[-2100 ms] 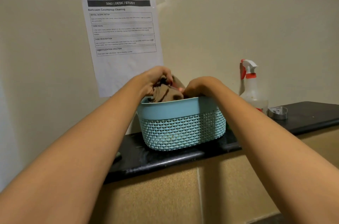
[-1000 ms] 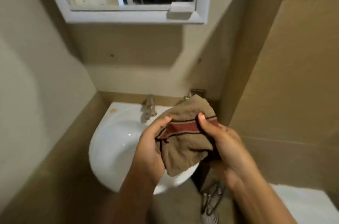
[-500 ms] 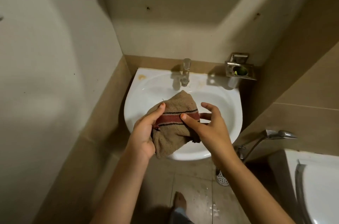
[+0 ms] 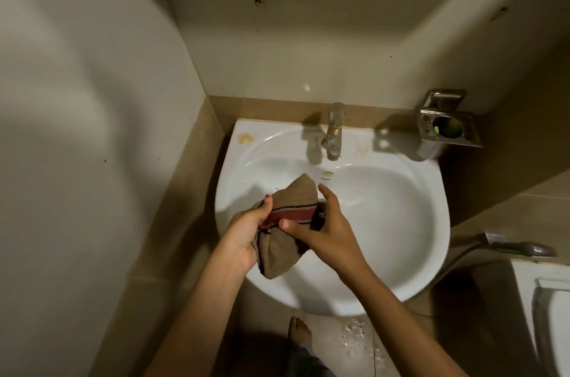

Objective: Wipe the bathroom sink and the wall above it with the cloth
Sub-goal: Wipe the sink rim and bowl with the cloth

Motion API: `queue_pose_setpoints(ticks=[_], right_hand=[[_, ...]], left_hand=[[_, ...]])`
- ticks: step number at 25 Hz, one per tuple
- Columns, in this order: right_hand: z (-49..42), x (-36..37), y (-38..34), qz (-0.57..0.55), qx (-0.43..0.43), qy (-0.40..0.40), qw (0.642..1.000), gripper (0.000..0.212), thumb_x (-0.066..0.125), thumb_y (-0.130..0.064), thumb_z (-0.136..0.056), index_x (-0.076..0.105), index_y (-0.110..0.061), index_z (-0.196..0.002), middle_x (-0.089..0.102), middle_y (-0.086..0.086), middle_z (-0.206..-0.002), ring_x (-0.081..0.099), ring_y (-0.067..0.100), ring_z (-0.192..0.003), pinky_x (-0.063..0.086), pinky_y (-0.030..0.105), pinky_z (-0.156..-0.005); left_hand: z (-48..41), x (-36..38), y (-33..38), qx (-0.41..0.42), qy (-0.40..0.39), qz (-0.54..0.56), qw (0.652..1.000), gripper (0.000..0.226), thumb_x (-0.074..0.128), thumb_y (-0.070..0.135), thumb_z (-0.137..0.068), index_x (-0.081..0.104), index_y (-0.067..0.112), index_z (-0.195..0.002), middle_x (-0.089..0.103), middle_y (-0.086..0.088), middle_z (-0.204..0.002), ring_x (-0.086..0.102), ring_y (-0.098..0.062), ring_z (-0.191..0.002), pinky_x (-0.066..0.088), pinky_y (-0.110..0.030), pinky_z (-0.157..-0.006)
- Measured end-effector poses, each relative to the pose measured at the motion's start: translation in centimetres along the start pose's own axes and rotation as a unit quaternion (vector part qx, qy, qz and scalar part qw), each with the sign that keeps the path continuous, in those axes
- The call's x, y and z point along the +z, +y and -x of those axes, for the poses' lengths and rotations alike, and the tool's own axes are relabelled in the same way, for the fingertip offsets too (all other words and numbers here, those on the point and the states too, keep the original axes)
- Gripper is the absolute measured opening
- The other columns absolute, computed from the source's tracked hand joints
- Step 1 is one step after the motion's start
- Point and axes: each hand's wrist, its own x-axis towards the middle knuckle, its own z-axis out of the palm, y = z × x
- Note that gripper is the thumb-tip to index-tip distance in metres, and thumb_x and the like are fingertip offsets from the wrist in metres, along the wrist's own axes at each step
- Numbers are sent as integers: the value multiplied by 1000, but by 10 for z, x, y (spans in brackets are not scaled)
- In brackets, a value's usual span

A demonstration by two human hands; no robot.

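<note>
Brown terry with a red band between dark lines, the cloth (image 4: 293, 213) is held over the left half of the sink (image 4: 401, 253), above the basin and not touching it as far as can be seen. The left hand (image 4: 246, 231) grasps its left end, thumb on the band. The right hand (image 4: 327, 228) grasps the right end, its thumb pinching the band close to the left thumb.

The sink sits in a tight corner. Its left rim runs just beside the tiled left wall (image 4: 92, 99), and its back edge meets the wall above it (image 4: 308, 37). The tap (image 4: 334, 133) stands at the middle of the back rim, and a metal holder (image 4: 447, 130) juts from the wall over the right back corner. The right half of the basin lies open. A spray handle (image 4: 521, 248) and a toilet (image 4: 549, 315) are off to the right, and a bare foot (image 4: 300, 330) stands on the wet floor (image 4: 354, 336) under the front rim.

Half a second ago the right thumb lay further right on the band; it now sits nearer the left thumb, and the hand covers more of that end. Two seconds ago both hands were in a blue basket on a black desk, beneath a sheet headed "WS 13".
</note>
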Motion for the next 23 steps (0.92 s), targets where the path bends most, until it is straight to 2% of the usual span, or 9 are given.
queue_pose_setpoints(ticks=[4, 7, 11, 13, 15, 17, 19, 21, 23], right_hand=[[-46, 20, 16, 32, -6, 30, 999, 83, 77, -20, -77, 23, -22, -140, 56, -3, -114, 58, 15, -108, 46, 9, -75], [-79, 36, 15, 169, -35, 98, 980, 76, 69, -22, -85, 22, -22, -145, 42, 8, -133, 51, 19, -114, 37, 14, -85], [-134, 41, -3, 199, -118, 187, 955, 58, 56, -26, -90, 29, -41, -139, 17, 8, -154, 39, 31, -127, 42, 37, -100], [-164, 35, -10, 357, -51, 138, 922, 72, 58, -30, -89, 17, -26, -148, -3, 16, -157, 18, 43, -135, 32, 46, -105], [-189, 29, -7, 482, 30, 93, 871, 90, 57, -38, -89, -4, -10, -150, -12, 25, -154, 0, 47, -139, 19, 47, -112], [-201, 30, 1, 489, 45, 93, 866, 89, 48, -44, -93, -8, -2, -147, -12, 31, -152, -10, 46, -140, 9, 48, -115], [-207, 32, 9, 440, 3, 127, 889, 81, 35, -48, -96, -3, 0, -148, -11, 31, -152, -8, 43, -141, 6, 49, -115], [-219, 36, 14, 391, 3, 164, 906, 87, 28, -62, -91, -3, -6, -149, -8, 27, -154, -8, 39, -142, 5, 52, -114], [-229, 45, 21, 437, 26, 184, 880, 94, 22, -74, -84, -3, -12, -150, -7, 26, -154, -8, 41, -142, 4, 59, -111]], left_hand=[[-42, -5, 16, 57, 57, -60, 995, 18, 66, 28, -84, 71, 11, -90, 72, -12, -82, 69, -25, -72, 56, -31, -64], [-78, 4, 34, 107, 74, -83, 988, 10, 66, 23, -84, 69, 14, -85, 71, -7, -78, 68, -17, -66, 55, -26, -60], [-128, 38, 71, 174, 70, -98, 977, 21, 67, 24, -84, 63, 15, -102, 69, -11, -103, 66, -25, -94, 55, -39, -84], [-152, 60, 85, 214, 64, -123, 967, 33, 65, 20, -85, 57, 12, -116, 64, -12, -116, 62, -26, -104, 51, -41, -93], [-170, 75, 89, 259, 70, -282, 921, 35, 57, 13, -89, 51, 11, -124, 59, -13, -124, 55, -27, -113, 46, -37, -98], [-178, 74, 91, 330, 100, -459, 818, 38, 51, 5, -89, 52, 12, -126, 58, -12, -127, 50, -28, -119, 43, -36, -100], [-179, 57, 100, 414, 168, -515, 732, 41, 52, 2, -86, 56, 17, -124, 58, -6, -128, 48, -27, -120, 42, -36, -97], [-183, 31, 114, 442, 253, -472, 720, 39, 57, 6, -86, 57, 15, -124, 57, -6, -131, 48, -26, -122, 41, -35, -97], [-188, 3, 121, 374, 297, -432, 765, 36, 54, 14, -90, 56, 9, -126, 56, -11, -132, 50, -29, -122, 41, -37, -99]])
